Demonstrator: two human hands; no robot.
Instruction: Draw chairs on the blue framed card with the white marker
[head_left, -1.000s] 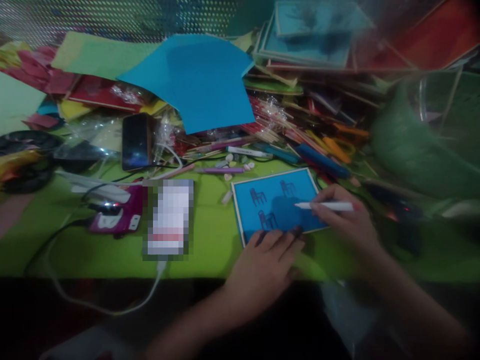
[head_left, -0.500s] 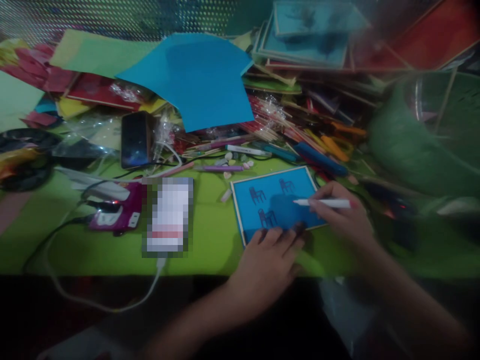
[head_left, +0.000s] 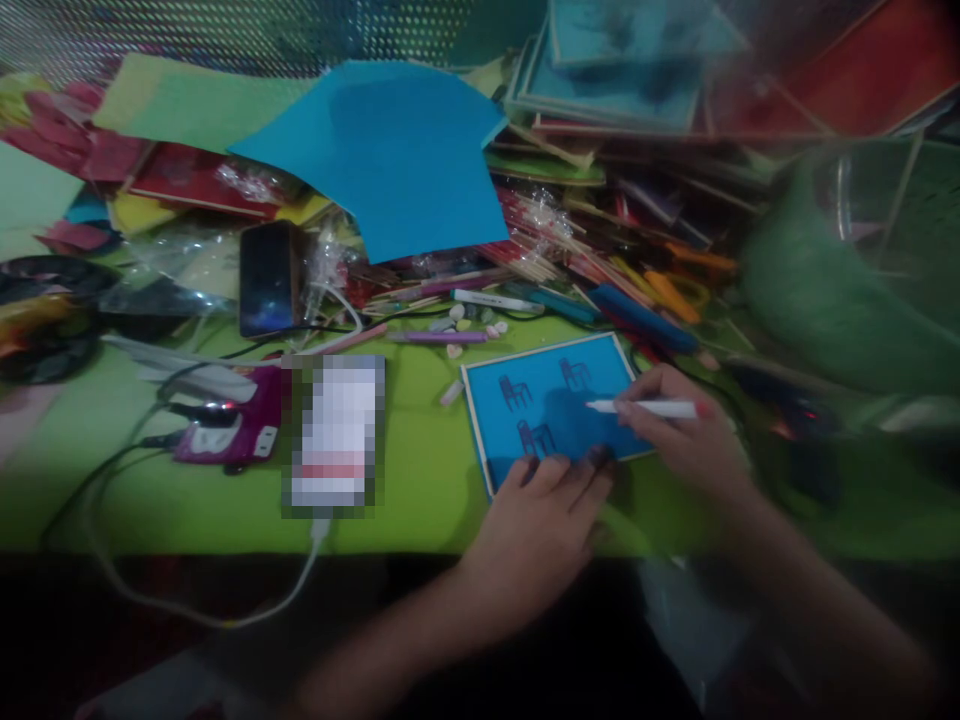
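Pinched between thumb and fingers of the right hand (head_left: 690, 440), a white marker (head_left: 671, 408) points its tip toward nine o'clock over a blue card (head_left: 551, 400) on a green table (head_left: 420, 440); whether the tip touches is too blurred to tell. The left hand (head_left: 536, 525) grasps nothing, its fingers resting across the card's edge at six o'clock. Three dark chair shapes (head_left: 516, 392) mark the card, bordered by pale strips (head_left: 474, 425). With the card as the dial's centre, a phone (head_left: 335, 430) lies at nine, a blue sheet (head_left: 405, 160) at eleven and a green bowl (head_left: 810, 270) at two. The card looks light, its strips probably stiffening it, and is best held by that border, clear of ink that might smudge. The marker is likely light, rigid and rather smooth, best pinched low on the barrel, near the tip.
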